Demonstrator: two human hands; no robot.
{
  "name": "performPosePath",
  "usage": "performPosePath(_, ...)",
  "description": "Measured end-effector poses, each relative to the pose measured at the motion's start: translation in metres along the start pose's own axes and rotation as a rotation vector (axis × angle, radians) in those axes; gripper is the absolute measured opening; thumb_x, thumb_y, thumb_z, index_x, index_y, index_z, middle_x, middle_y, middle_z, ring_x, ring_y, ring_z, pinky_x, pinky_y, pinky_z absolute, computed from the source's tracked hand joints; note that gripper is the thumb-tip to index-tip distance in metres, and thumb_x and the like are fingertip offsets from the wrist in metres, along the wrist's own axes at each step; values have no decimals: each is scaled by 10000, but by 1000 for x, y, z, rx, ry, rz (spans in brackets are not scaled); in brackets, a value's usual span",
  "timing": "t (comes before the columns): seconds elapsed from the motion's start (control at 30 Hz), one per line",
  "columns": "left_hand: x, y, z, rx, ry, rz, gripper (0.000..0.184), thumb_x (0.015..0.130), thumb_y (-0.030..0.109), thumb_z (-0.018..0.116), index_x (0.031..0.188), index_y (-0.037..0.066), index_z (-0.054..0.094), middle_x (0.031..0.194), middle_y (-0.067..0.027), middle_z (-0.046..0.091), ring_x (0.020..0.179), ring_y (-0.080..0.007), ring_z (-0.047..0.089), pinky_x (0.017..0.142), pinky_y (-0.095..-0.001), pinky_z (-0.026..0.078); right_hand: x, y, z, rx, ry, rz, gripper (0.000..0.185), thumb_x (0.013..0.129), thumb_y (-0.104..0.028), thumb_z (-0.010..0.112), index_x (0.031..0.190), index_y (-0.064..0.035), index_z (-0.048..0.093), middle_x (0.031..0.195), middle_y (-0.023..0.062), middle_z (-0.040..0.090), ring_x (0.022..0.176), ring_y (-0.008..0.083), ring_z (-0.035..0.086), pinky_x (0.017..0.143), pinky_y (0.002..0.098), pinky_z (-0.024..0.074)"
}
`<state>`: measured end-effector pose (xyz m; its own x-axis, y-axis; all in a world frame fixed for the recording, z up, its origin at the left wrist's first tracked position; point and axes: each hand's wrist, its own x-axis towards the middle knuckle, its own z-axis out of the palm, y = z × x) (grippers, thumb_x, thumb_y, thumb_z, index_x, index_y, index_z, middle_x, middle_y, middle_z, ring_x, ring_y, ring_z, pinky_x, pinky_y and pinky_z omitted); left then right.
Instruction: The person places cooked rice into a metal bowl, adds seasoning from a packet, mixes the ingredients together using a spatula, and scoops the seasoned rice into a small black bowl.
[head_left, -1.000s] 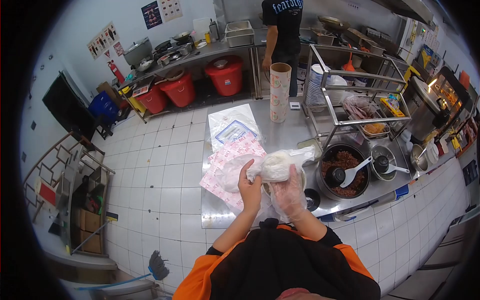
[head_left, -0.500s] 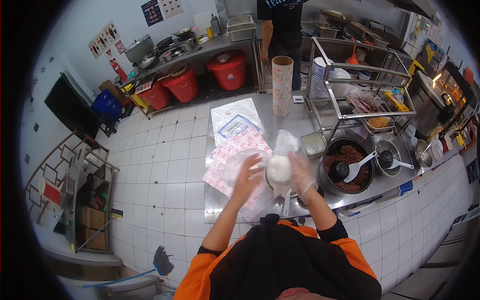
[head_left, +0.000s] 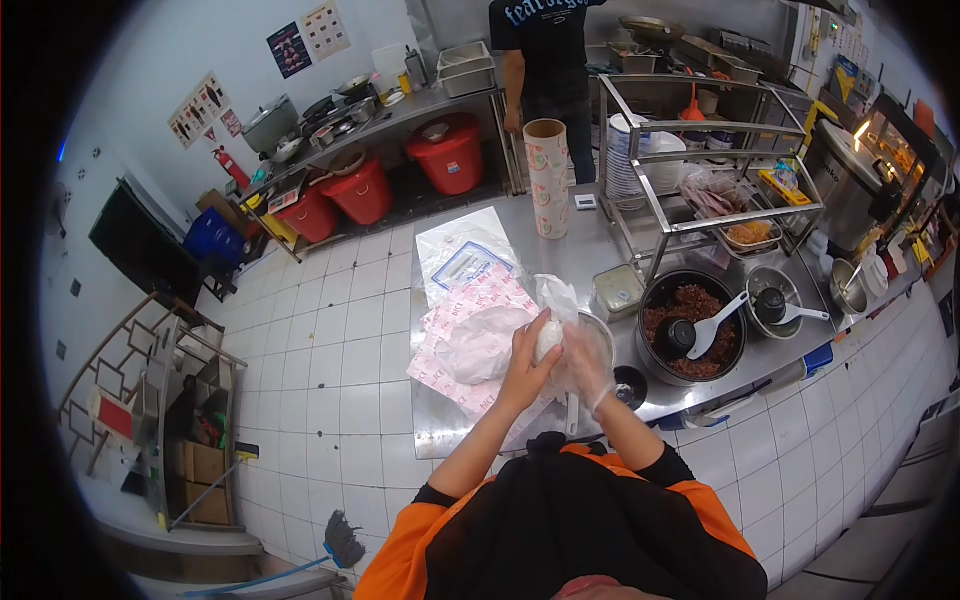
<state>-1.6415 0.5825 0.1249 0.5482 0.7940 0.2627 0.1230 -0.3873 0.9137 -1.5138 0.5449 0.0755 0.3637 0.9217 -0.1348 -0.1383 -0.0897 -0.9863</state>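
Item, our left hand: bare, fingers curved together against the near-left side of a white wrapped bundle. Item, our right hand: in a clear plastic glove, closed against the bundle's other side; its fingertips are blurred, so their exact curl is perhaps best left uncatalogued. The bundle sits between our two palms, with loose white wrapping standing up beyond them.

Beneath and beside our right hand: a round metal bowl, partly covered by it. To the left: a crumpled translucent bag on pink-printed paper sheets, and beyond these a white packet with a blue-framed label. To the right: a small black dish, a lidded square container, and a black pot of reddish-brown minced food holding a white-handled utensil.

Further out on our steel table: one upright printed roll and a metal rack. Beyond the table: one person in a black shirt, and three red bins beneath a counter.
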Motion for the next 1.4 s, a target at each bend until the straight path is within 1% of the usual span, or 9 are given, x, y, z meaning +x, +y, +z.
performPosePath(0.2,1,-26,16,-101,105,-71,426,903,159,554,1295,19,466,1289,-146,479,1228,-259,438,1046,-307,305,-18,48,4,-620,89,-843,546,948,-255,480,1407,-37,282,1453,231,278,1322,396,313,1094,412,247)
performPosePath(0.3,3,-9,16,50,121,-42,330,901,130,552,1197,-13,539,1294,-155,484,1203,-269,467,1013,-310,346,-38,-8,26,522,-94,-327,555,964,-275,451,1425,-39,251,1463,216,263,1324,374,317,1101,411,229)
performPosePath(0.5,15,-1,28,9,251,-6,203,908,105,550,1023,-44,626,1154,-143,588,1073,-212,549,915,-291,415,-20,9,26,350,-26,-305,640,985,-431,326,1466,-36,179,1488,197,247,1327,327,333,1102,355,226)
performPosePath(0.6,21,3,28,-128,239,-64,196,915,103,550,1002,-50,637,1018,-103,644,958,-155,578,844,-275,446,-32,-20,14,-219,72,-388,621,982,-415,341,1453,-27,221,1470,211,279,1328,331,330,1087,345,247)
performPosePath(0.77,29,-10,32,-230,273,14,163,900,108,598,949,-35,660,908,-32,645,835,-95,566,754,-243,449,-21,-6,4,-404,144,-526,601,968,-363,406,1431,-5,273,1391,237,384,1267,362,400,1023,381,331)
performPosePath(0.9,35,-8,22,-598,193,-187,79,875,109,638,880,37,671,877,8,629,779,-54,555,702,-206,433,-20,-11,1,-383,162,-554,596,954,-348,462,1403,19,321,1300,254,469,1171,365,484,958,416,383)
performPosePath(1.0,37,-1,12,-622,160,-260,52,881,123,634,868,73,635,889,19,620,760,-48,556,689,-210,441,-8,2,18,188,222,-366,589,947,-384,488,1350,37,404,1245,233,518,1111,300,528,909,399,406)
performPosePath(1.3,48,36,-26,-568,135,-125,178,988,239,462,1071,85,433,1024,-92,628,937,-175,626,802,-343,531,44,-31,-42,154,98,91,513,935,-441,501,1178,3,579,1150,122,576,1016,167,549,824,305,449)
performPosePath(1.4,44,42,-33,-561,170,-72,161,1002,205,415,1087,70,395,1008,-104,612,928,-172,624,790,-336,546,84,21,-50,-103,335,-498,493,920,-455,516,1104,-6,606,1004,93,594,883,172,547,747,332,455)
